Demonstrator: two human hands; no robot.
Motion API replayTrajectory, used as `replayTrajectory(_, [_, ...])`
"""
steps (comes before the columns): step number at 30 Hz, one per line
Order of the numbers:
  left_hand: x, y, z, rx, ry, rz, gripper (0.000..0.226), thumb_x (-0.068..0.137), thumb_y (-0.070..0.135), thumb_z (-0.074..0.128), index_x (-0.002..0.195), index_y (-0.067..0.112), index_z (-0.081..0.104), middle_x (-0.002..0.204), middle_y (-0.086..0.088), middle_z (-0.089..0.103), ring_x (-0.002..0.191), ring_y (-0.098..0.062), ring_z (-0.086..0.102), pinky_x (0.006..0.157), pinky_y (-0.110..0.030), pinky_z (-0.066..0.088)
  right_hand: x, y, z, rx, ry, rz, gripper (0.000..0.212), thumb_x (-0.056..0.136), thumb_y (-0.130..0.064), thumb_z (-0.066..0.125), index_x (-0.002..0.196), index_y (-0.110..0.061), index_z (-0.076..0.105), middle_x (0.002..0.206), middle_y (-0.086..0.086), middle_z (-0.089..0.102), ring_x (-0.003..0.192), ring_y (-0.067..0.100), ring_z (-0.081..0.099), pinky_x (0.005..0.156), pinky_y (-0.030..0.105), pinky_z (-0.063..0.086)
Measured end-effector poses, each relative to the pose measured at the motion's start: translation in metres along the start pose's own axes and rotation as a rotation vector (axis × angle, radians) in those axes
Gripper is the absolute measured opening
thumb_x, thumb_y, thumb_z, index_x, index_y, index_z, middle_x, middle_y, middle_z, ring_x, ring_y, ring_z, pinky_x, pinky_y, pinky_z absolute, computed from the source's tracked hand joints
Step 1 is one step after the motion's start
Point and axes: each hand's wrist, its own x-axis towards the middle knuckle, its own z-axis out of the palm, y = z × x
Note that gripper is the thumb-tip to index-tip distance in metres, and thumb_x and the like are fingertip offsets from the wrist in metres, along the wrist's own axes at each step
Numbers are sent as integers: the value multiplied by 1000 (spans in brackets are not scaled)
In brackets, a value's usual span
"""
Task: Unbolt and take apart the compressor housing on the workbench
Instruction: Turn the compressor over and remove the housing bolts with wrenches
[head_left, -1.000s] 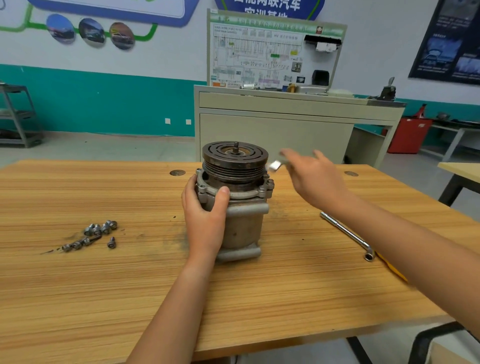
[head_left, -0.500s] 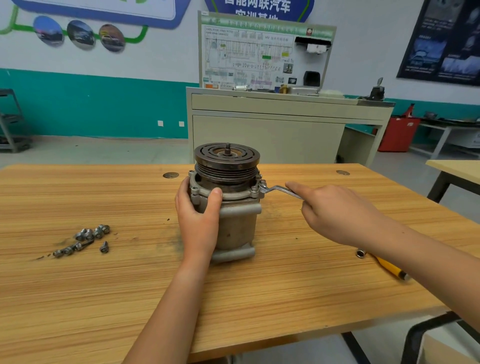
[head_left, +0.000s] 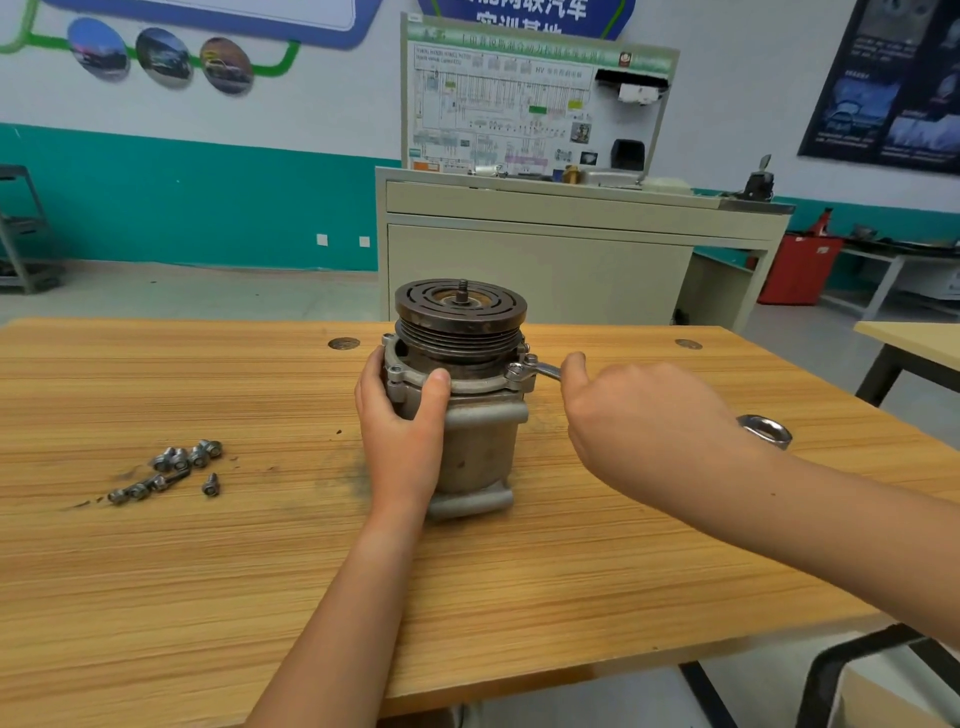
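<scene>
You are working on a flange bolt (head_left: 516, 371) with a wrench.
Your right hand (head_left: 639, 415) is gripping the wrench (head_left: 544, 370), seated on that bolt; your left hand (head_left: 402, 431) is clasping the compressor housing (head_left: 480, 447), upright mid-counter (head_left: 260, 571). It is likely heavy, rigid and greasy, so hold the body under the flange.

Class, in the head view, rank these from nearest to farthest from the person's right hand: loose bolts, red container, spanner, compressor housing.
1. Silver metal spanner, gripped in the right hand.
2. Grey metal compressor housing, just left of it.
3. Loose steel bolts, well to the left.
4. Red container, across the room.
</scene>
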Motion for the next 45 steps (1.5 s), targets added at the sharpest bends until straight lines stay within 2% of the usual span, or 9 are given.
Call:
replayTrajectory(5, [1, -1, 0, -4, -7, -8, 53, 89, 29, 62, 136, 30, 39, 130, 14, 43, 120, -1, 41, 88, -7, 32, 27, 38, 15, -17, -23, 8, 22, 96, -15, 33, 115, -16, 45, 61, -4, 35, 48, 11, 32, 44, 24, 27])
replayTrajectory(8, [1, -1, -1, 11, -10, -12, 55, 88, 31, 62, 138, 29, 38, 131, 15, 42, 120, -1, 40, 89, -10, 32, 61, 41, 31, 6, 16, -50, 21, 94, -10, 41, 113, -14, 50, 83, -1, 50, 68, 18, 50, 69, 29, 42])
replayTrajectory(12, [1, -1, -2, 26, -14, -4, 51, 88, 32, 62, 133, 36, 37, 123, 23, 41, 112, 7, 41, 88, -9, 31, 93, 26, 46, 166, 176, -66, 27, 93, -5, 42, 119, -10, 49, 107, 6, 62, 97, 24, 58, 99, 36, 35])
replayTrajectory(19, [1, -2, 0, 37, -9, -11, 61, 88, 32, 61, 143, 25, 35, 132, 17, 37, 120, 2, 35, 83, -1, 27, 33, 45, 51, 847, 297, 282, 33, 98, -29, 37, 127, -18, 47, 73, 6, 62, 66, 23, 58, 60, 35, 47])
replayTrajectory(22, [2, -2, 0, 24, -5, -11, 58, 88, 31, 61, 141, 26, 37, 129, 17, 39, 117, 4, 37, 80, 2, 29, 1, 29, 46, 674, 221, 115, 44, 97, -31, 34, 141, -34, 30, 57, -5, 50, 51, 14, 49, 45, 27, 35])
replayTrajectory(26, [0, 0, 0, 12, -2, -14, 57, 88, 30, 62, 139, 26, 38, 128, 16, 40, 117, 2, 39, 80, 3, 30, -9, 19, 36, 453, 118, 77, 48, 100, -27, 30, 142, -41, 13, 68, -3, 53, 62, 19, 52, 51, 29, 38])
replayTrajectory(33, [0, 1, -2, 5, -13, -6, 49, 87, 29, 62, 130, 34, 39, 132, 11, 43, 121, -3, 41, 94, -12, 33, -5, 22, 20, 312, 173, 122, 55, 97, -17, 34, 141, -41, 11, 60, -5, 42, 50, 14, 37, 41, 26, 23])
replayTrajectory(36, [0, 1, -1, 3, -5, -5, 51, 87, 29, 62, 133, 32, 39, 130, 15, 41, 118, 1, 39, 82, 1, 30, -1, 23, 18, 241, 142, 146, 62, 95, -9, 35, 143, -37, 7, 61, -4, 41, 50, 13, 36, 41, 26, 24])
replayTrajectory(45, [0, 1, -1, 8, -2, -2, 57, 87, 29, 61, 139, 25, 39, 132, 13, 41, 120, 0, 38, 90, -7, 30, -3, 2, 5, 63, 28, 37, 62, 90, -4, 39, 144, -9, 9, 56, 0, 30, 43, 14, 27, 37, 27, 18])
